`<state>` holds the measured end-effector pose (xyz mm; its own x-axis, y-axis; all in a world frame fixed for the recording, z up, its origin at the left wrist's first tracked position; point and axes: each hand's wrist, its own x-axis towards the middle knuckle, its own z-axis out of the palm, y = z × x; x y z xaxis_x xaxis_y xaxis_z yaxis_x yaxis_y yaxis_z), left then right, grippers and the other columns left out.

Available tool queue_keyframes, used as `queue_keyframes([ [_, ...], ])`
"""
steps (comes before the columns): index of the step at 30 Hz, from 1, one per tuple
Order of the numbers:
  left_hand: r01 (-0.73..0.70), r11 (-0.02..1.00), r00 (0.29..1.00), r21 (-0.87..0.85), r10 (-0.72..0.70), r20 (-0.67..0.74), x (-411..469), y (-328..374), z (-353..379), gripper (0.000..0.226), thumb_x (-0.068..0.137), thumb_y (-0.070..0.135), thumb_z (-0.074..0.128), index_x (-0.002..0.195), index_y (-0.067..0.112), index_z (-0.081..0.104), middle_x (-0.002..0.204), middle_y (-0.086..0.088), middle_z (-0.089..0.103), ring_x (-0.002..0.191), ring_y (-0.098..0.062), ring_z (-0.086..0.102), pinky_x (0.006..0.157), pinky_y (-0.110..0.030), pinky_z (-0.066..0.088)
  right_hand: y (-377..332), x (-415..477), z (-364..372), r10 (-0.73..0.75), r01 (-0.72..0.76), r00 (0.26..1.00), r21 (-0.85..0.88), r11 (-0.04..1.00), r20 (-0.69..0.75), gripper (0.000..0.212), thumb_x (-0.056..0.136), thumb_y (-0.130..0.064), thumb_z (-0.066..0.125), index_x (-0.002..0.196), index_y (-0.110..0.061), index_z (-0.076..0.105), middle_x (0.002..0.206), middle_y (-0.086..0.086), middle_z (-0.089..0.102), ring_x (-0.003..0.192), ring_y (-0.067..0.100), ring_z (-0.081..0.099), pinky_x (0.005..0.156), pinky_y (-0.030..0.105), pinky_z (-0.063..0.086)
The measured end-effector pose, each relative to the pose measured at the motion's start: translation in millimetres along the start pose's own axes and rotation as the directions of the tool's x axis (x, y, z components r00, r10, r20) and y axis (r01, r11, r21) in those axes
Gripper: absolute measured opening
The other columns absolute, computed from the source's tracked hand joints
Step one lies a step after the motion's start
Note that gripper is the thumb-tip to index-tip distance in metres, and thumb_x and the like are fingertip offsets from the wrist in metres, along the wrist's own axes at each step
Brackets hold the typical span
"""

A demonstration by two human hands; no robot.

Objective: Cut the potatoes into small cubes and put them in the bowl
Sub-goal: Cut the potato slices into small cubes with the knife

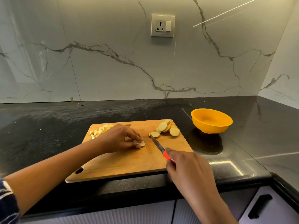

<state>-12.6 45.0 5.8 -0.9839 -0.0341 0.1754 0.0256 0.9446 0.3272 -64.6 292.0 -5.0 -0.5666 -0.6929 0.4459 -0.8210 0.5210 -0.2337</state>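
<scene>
Left hand (120,137) pinches a potato slice (142,144) flat on the cutting board (129,162), frame centre. Right hand (186,165) grips the knife (159,147), blade tip touching a slice at centre-right. Slice pile (168,128) upper right of board, cubes (100,130) upper left. Yellow bowl (211,120) on counter (48,131), right of board.

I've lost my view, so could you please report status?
Left hand pinches potato slice; right hand holds knife. Cubes piled on board, bowl empty. Nothing between board and bowl.
</scene>
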Motion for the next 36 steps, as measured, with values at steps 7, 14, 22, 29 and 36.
queue_keyframes([
  [7, 0.162, 0.982, 0.97, 0.097, -0.14, -0.199, -12, 19, 13, 0.033, 0.085, 0.041, 0.064, 0.11, 0.021, 0.069, 0.112, 0.005, 0.068, 0.095, -0.003, 0.061, 0.085, -0.018, 0.051, 5, 1, -2, 0.016, -0.016, 1.0, 0.01, 1.0, -0.025, 0.044, 0.099, -0.039, 0.038, 0.143, -0.038, 0.035, 0.104, -0.014, 0.064, 0.078, 0.005, 0.05, 0.066, 0.019, 0.041],
  [14, 0.294, 0.928, 0.933, 0.227, -0.228, -0.278, -26, 32, 21, 0.057, 0.086, 0.056, 0.05, 0.132, 0.023, 0.051, 0.126, 0.002, 0.062, 0.108, -0.01, 0.059, 0.089, -0.023, 0.046, -5, -2, 1, -0.035, 0.034, 0.999, 0.015, 0.999, 0.026, 0.044, 0.099, -0.038, 0.036, 0.143, -0.037, 0.035, 0.11, -0.012, 0.064, 0.092, 0.009, 0.058, 0.069, 0.022, 0.04],
  [22, 0.26, 0.931, 0.965, 0.257, -0.254, -0.058, -48, 8, 11, 0.109, 0.057, 0.091, -0.013, 0.136, 0.038, 0.039, 0.14, 0.019, 0.039, 0.138, -0.014, 0.027, 0.118, -0.037, 0.019, -18, -4, 8, -0.042, 0.042, 0.998, -0.01, 0.999, 0.047, 0.042, 0.102, -0.032, 0.031, 0.143, -0.031, 0.036, 0.113, -0.008, 0.063, 0.098, 0.015, 0.06, 0.069, 0.025, 0.039],
  [29, 0.213, 0.915, 0.976, 0.343, -0.184, -0.116, -39, 9, 13, 0.117, 0.054, 0.088, -0.024, 0.129, 0.037, 0.05, 0.134, 0.017, 0.048, 0.139, -0.013, 0.017, 0.111, -0.026, 0.002, -22, 0, 10, -0.032, 0.032, 0.999, 0.013, 0.999, 0.037, 0.041, 0.101, -0.034, 0.033, 0.142, -0.03, 0.038, 0.115, -0.009, 0.063, 0.099, 0.014, 0.059, 0.072, 0.026, 0.043],
  [36, 0.222, 0.923, 0.972, 0.314, -0.186, -0.14, -37, 28, 6, 0.047, 0.094, 0.054, 0.033, 0.131, 0.031, 0.051, 0.135, 0.016, 0.05, 0.14, -0.011, 0.021, 0.101, -0.014, 0.0, -23, 1, 10, -0.034, 0.034, 0.999, 0.012, 0.999, 0.042, 0.043, 0.101, -0.036, 0.034, 0.144, -0.031, 0.035, 0.113, -0.01, 0.063, 0.097, 0.012, 0.059, 0.075, 0.026, 0.046],
])
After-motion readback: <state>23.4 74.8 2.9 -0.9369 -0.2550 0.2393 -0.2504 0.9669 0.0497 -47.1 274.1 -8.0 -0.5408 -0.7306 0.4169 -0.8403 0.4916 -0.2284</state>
